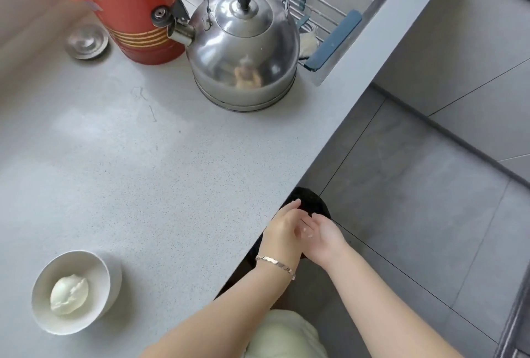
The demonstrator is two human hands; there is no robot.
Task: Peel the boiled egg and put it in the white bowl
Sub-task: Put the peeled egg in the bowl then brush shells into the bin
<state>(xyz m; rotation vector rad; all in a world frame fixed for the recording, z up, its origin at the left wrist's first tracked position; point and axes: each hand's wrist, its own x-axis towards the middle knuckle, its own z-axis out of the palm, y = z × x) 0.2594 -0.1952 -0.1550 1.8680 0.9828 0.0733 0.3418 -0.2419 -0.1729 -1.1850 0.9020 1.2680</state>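
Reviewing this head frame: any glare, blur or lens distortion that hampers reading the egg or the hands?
Head view: soft, even light. The kettle carries bright highlights and a warped reflection. There are pale washed-out patches on the countertop and mild wide-angle stretch toward the edges. The egg in the white bowl reads clearly, while the left hand and right hand are slightly soft.

peeled egg (69, 295) in white bowl (43, 283), both hands apart

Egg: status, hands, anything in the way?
Left hand, right hand open, held together past the counter edge. Egg peeled, lying in white bowl. Kettle stands well away, nothing blocking.
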